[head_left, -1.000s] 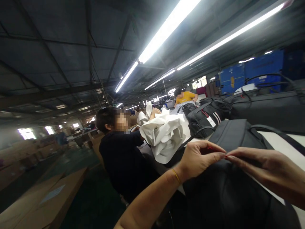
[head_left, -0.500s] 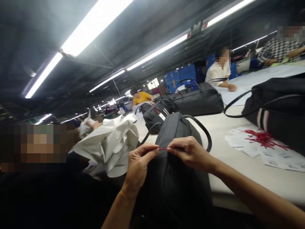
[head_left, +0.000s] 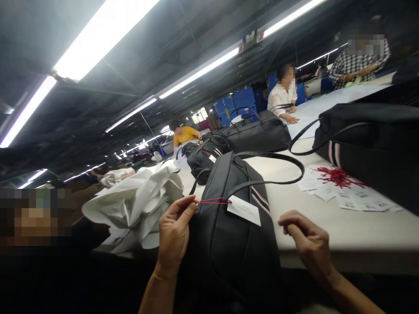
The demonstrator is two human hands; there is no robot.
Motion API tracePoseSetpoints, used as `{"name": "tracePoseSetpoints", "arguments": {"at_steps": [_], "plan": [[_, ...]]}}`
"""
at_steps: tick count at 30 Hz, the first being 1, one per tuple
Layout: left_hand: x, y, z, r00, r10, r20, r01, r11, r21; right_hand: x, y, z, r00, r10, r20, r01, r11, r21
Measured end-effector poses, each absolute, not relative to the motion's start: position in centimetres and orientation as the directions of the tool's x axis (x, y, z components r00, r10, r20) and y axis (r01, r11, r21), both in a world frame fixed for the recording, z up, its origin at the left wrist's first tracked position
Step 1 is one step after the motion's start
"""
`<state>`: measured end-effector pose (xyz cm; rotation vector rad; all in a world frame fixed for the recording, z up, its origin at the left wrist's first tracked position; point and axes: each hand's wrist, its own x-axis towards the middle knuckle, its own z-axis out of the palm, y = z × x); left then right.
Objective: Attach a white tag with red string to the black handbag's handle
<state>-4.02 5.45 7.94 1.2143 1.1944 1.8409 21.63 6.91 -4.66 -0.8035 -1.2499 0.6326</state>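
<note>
My left hand (head_left: 176, 231) pinches the end of a red string (head_left: 211, 201) between thumb and fingertips. The string stretches right to a white hang tag (head_left: 244, 211) with small print. That tag lies against the black bag (head_left: 225, 244) in front of me, beside its striped band. To the right of the bag, my right hand (head_left: 307, 240) is raised over the table edge with curled fingers and nothing visible in them. The bag's strap handle (head_left: 296, 168) loops out over the table.
Several white tags with red strings (head_left: 338, 178) lie on the pale table (head_left: 288, 235), beside another black bag (head_left: 369, 139). More black bags (head_left: 258, 133) stand farther back. Crumpled white sheeting (head_left: 140, 205) is at left, near a person at the edge. Other people work beyond.
My right hand has let go of the red string and moved right and down. My left hand still pinches it, slightly farther left. The white tag now shows on the bag.
</note>
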Motion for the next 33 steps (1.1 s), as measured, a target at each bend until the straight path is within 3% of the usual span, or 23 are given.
{"name": "tracePoseSetpoints", "arguments": {"at_steps": [3,6,10,13,18,21,24,26,28,33], "plan": [[-3.8,5.6,8.1,-0.373,0.861,0.345,-0.025,-0.381,0.924,21.0,6.7,-6.6,0.140,0.809,0.571,0.112,0.561,-0.821],[-3.5,5.9,8.4,-0.355,0.871,0.340,-0.031,-0.374,0.927,20.6,8.2,-5.0,0.074,0.781,0.620,0.153,0.606,-0.781],[-3.5,6.0,8.4,-0.354,0.862,0.363,0.009,-0.385,0.923,20.2,10.1,-1.5,-0.205,0.693,0.691,0.186,0.721,-0.668],[-3.9,6.0,8.3,-0.329,0.849,0.414,0.116,-0.398,0.910,19.6,10.5,-0.3,-0.310,0.641,0.702,0.200,0.766,-0.611],[-4.5,6.0,9.5,-0.209,0.849,0.485,0.371,-0.389,0.843,19.6,10.9,-0.1,-0.278,0.587,0.761,0.166,0.809,-0.564],[-3.8,6.6,10.8,-0.097,0.858,0.505,0.515,-0.391,0.763,20.6,10.8,0.4,-0.206,0.758,0.619,0.058,0.641,-0.766],[-2.8,7.8,11.9,0.008,0.866,0.499,0.604,-0.402,0.688,21.5,10.3,0.9,-0.250,0.926,0.284,-0.206,0.236,-0.950],[-2.3,8.8,12.3,0.064,0.875,0.481,0.656,-0.400,0.640,21.8,10.0,0.7,-0.325,0.939,0.117,-0.400,-0.024,-0.916],[-1.9,9.7,12.3,0.105,0.884,0.455,0.699,-0.391,0.598,21.9,9.9,-0.1,-0.366,0.930,0.028,-0.505,-0.173,-0.846],[-1.4,10.3,11.7,0.195,0.885,0.422,0.716,-0.423,0.555,22.1,9.7,-2.8,-0.396,0.918,-0.038,-0.534,-0.264,-0.804]]}}
